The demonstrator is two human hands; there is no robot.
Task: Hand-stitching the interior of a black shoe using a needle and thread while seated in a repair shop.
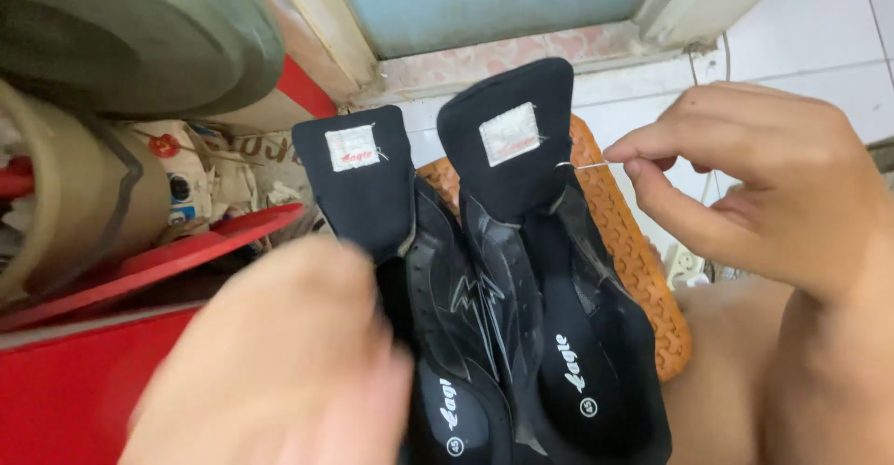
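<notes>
A pair of black shoes (507,307) with orange soles lies in front of me, both tongues pulled up and showing white labels. My left hand (279,363), blurred and close to the camera, grips the left shoe from the side. My right hand (745,186) pinches a thin metal needle (582,166) whose tip touches the edge of the right shoe's tongue (507,139).
A red box or tray (84,372) sits at the left with a roll of tan tape (65,195) and a dark round lid above it. White floor tiles (801,46) and a blue door bottom lie behind the shoes. My bare knee is at the lower right.
</notes>
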